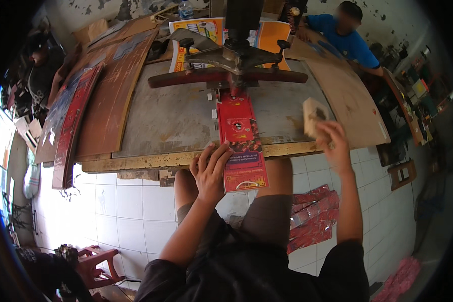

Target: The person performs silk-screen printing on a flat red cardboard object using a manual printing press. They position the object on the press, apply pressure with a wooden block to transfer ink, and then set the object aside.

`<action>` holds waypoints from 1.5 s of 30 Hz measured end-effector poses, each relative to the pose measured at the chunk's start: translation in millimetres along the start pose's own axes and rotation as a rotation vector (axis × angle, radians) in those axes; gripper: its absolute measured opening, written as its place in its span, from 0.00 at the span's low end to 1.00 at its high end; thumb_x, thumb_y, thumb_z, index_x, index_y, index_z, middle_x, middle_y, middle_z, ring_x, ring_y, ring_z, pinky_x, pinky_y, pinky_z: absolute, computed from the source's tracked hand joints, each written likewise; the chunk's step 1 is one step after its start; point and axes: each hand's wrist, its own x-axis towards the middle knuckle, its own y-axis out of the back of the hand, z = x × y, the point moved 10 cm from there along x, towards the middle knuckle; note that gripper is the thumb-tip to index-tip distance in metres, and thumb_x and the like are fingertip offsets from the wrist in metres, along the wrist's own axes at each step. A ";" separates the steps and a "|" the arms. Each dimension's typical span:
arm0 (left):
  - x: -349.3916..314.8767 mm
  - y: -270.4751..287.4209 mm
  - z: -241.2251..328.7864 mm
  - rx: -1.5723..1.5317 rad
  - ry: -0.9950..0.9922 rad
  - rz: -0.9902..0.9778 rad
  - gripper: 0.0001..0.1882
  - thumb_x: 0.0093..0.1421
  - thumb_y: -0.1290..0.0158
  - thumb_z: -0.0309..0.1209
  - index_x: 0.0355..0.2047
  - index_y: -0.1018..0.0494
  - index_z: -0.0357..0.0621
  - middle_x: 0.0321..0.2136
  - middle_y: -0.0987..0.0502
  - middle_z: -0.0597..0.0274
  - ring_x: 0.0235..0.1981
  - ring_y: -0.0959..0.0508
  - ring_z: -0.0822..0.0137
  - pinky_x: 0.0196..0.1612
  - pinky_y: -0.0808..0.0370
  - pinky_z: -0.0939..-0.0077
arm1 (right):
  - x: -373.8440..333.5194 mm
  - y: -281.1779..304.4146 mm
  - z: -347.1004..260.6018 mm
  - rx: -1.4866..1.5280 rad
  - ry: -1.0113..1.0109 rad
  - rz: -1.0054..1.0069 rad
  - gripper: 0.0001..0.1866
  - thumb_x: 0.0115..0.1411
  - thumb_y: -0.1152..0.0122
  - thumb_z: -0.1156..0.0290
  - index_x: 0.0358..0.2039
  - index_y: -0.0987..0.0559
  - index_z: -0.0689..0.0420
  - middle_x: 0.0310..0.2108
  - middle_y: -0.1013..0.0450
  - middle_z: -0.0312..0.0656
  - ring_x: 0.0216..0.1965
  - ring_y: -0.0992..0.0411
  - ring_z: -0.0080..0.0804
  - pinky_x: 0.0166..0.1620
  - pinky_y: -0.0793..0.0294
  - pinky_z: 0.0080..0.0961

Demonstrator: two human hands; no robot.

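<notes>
A long red printed card strip [241, 132] lies on the grey-topped table and hangs over its near edge, beneath a press head. My left hand [210, 171] rests at the strip's left side, with its fingers apart and a fingertip touching the strip's edge. At the table's front right, my right hand [333, 141] has its fingers bent against a pale wooden block [314, 111] with a dark recess. The fingers look closed on the block's near end. Two small white pieces [214, 114] sit along the strip's left edge.
The dark metal press [231, 65] with its red crossbar spans the table's far middle. Stacked red strips [78, 123] and brown boards [113, 95] lie left. Red printed sheets [314, 216] are on the tiled floor. One person in blue [345, 38] sits far right, another far left.
</notes>
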 end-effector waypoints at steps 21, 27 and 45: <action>-2.3 -1.1 0.2 -0.004 -0.019 -0.005 0.26 0.62 0.40 0.39 0.62 0.22 0.56 0.69 0.23 0.74 0.70 0.28 0.63 0.71 0.46 0.59 | 96.7 -169.0 -133.6 0.084 0.381 -0.097 0.24 0.59 0.22 0.70 0.57 0.15 0.53 0.56 0.26 0.39 0.58 0.27 0.44 0.61 0.24 0.43; -3.2 -0.6 -0.8 0.016 -0.010 -0.003 0.25 0.64 0.41 0.41 0.62 0.21 0.56 0.69 0.23 0.75 0.71 0.29 0.64 0.71 0.46 0.60 | 107.5 -172.9 -132.8 0.070 0.399 -0.109 0.24 0.60 0.23 0.68 0.58 0.15 0.53 0.57 0.26 0.39 0.58 0.27 0.45 0.62 0.25 0.42; -2.5 -2.4 -2.6 0.037 0.006 -0.003 0.20 0.67 0.46 0.35 0.57 0.18 0.52 0.64 0.18 0.72 0.68 0.26 0.62 0.71 0.46 0.63 | 103.1 -157.2 -124.5 0.098 0.394 0.005 0.15 0.60 0.22 0.72 0.48 0.13 0.53 0.51 0.22 0.37 0.54 0.25 0.44 0.58 0.26 0.43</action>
